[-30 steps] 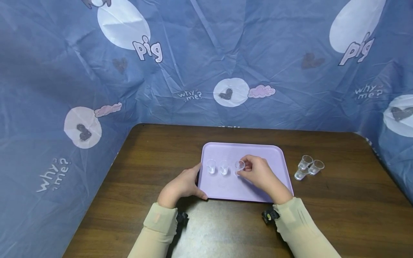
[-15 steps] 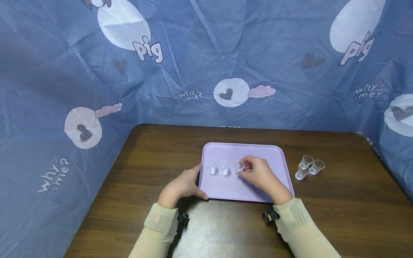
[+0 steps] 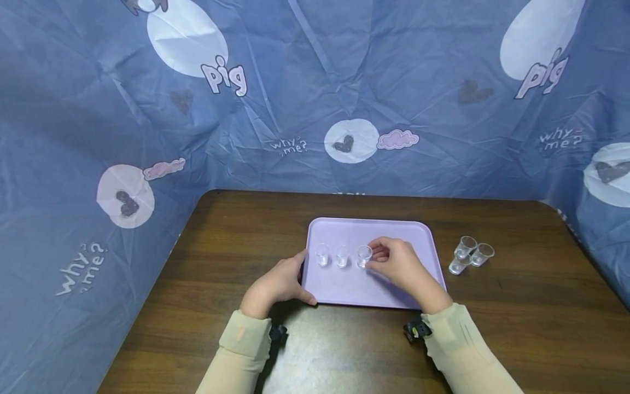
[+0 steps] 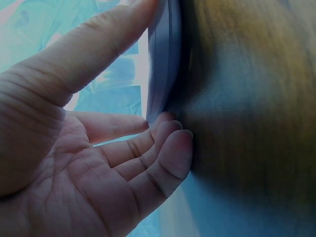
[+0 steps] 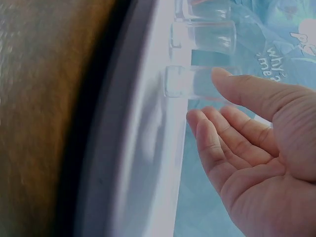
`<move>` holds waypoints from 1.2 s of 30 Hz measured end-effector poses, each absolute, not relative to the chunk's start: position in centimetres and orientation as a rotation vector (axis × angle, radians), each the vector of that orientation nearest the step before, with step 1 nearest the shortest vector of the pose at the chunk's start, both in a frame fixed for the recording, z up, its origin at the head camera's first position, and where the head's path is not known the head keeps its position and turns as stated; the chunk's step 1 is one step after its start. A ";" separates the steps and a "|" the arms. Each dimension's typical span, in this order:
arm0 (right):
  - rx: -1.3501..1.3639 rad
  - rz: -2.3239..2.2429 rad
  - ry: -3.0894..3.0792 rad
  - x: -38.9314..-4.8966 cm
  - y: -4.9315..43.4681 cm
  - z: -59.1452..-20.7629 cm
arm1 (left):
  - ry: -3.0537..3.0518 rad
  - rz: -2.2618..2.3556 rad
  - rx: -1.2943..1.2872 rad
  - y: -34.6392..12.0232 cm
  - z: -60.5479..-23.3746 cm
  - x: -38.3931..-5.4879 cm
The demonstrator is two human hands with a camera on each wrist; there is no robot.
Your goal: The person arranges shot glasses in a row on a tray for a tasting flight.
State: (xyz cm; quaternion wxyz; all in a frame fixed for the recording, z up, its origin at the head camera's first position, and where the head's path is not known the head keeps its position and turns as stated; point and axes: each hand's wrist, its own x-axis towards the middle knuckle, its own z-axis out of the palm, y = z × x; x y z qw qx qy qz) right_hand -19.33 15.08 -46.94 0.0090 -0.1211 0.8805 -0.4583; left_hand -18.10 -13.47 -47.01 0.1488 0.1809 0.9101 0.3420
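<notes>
On the lavender tray (image 3: 354,287) a row of three clear little cups stands upright. Closest to my right hand (image 3: 400,265) is the rightmost cup (image 3: 363,255); the thumb overlaps it in the right wrist view, and the loosely bent fingers lie beside it, with a gap below the cup (image 5: 177,81). The middle cup (image 3: 342,256) and left cup (image 3: 322,255) stand to its left. My left hand (image 3: 279,280) rests against the tray's left side, thumb at the near-left corner. In the left wrist view its fingertips meet the tray edge (image 4: 163,59) low at the tabletop.
Three more clear cups (image 3: 465,247) stand clustered on the brown wooden table (image 3: 531,284), right of the tray. A blue printed cloth (image 3: 275,109) hangs behind the table and at its sides.
My right hand has eased slightly to the right, its fingers loosening from the rightmost cup, which now shows more fully. The left hand has stayed at the tray.
</notes>
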 end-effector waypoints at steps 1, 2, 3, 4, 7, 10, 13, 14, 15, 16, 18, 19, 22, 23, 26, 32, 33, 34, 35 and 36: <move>-0.387 -1.431 2.751 -19.2 15.2 -46.8 | 2.617 0.980 0.520 -13.5 -47.0 -18.1; -0.386 -1.430 2.755 -19.1 15.4 -46.7 | 2.619 0.978 0.519 -13.5 -47.0 -18.1; -0.382 -1.431 2.760 -19.0 15.5 -46.5 | 2.621 0.975 0.520 -13.5 -46.9 -18.0; -0.378 -1.432 2.766 -18.9 15.7 -46.4 | 2.621 0.972 0.519 -13.5 -46.9 -18.0; -0.381 -1.445 2.787 -18.6 16.3 -46.1 | 2.631 0.957 0.522 -13.4 -46.9 -18.0; -0.370 -1.472 2.798 -18.2 17.1 -45.7 | 2.637 0.942 0.525 -13.4 -46.8 -17.9; -0.365 -1.498 2.820 -17.9 17.8 -45.1 | 2.634 0.942 0.536 -13.4 -46.8 -17.9; -0.363 -1.504 2.832 -17.8 18.1 -44.9 | 2.631 0.944 0.540 -13.4 -46.7 -17.9; -0.363 -1.510 2.846 -17.7 18.3 -44.7 | 2.630 0.948 0.544 -13.4 -46.7 -17.9; -0.359 -1.516 2.862 -17.6 18.6 -44.6 | 2.629 0.951 0.548 -13.4 -46.8 -17.9; -0.356 -1.515 2.899 -17.5 19.1 -44.3 | 2.628 0.956 0.545 -13.4 -46.7 -17.9; -0.348 -1.520 2.911 -17.4 19.3 -44.2 | 2.630 0.958 0.543 -13.4 -46.7 -17.9; -0.319 -1.535 2.939 -17.1 20.4 -44.2 | 2.629 0.961 0.536 -13.3 -46.7 -18.0; -0.315 -1.540 2.949 -17.0 20.7 -44.2 | 2.627 0.964 0.532 -13.2 -46.7 -18.0; -0.298 -1.554 2.961 -16.7 21.9 -44.2 | 2.629 0.963 0.527 -13.1 -46.7 -17.9; -0.286 -1.590 3.013 -16.0 23.7 -44.3 | 2.641 0.949 0.521 -13.2 -46.7 -18.0; -0.277 -1.585 3.025 -15.9 23.9 -44.4 | 2.642 0.948 0.524 -13.2 -46.7 -18.0; -0.266 -1.574 3.042 -15.8 24.2 -44.4 | 2.641 0.948 0.527 -13.3 -46.7 -17.9; -0.254 -1.569 3.054 -15.6 24.4 -44.4 | 2.640 0.948 0.530 -13.4 -46.7 -17.9; -0.239 -1.563 3.067 -15.5 24.6 -44.5 | 2.641 0.949 0.538 -13.4 -46.8 -17.9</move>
